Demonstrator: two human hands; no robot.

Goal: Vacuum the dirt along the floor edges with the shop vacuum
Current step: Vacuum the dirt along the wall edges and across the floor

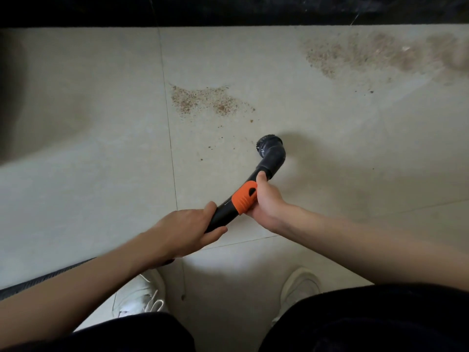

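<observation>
I hold a black vacuum wand (256, 177) with an orange collar (245, 198) low over a pale tiled floor. My left hand (189, 228) grips the wand's rear end. My right hand (265, 201) grips it at the orange collar, thumb along the tube. The round brush nozzle (269, 146) at the bent tip sits near the floor. A patch of brown grit (208, 100) lies beyond and left of the nozzle, with loose specks between. A larger spread of dirt (375, 53) lies at the far right near the dark wall base.
A dark baseboard (228, 11) runs along the top edge of the floor. The ribbed black hose (43, 280) trails off to the lower left. My two white shoes (142, 293) (300, 285) and dark trouser legs fill the bottom.
</observation>
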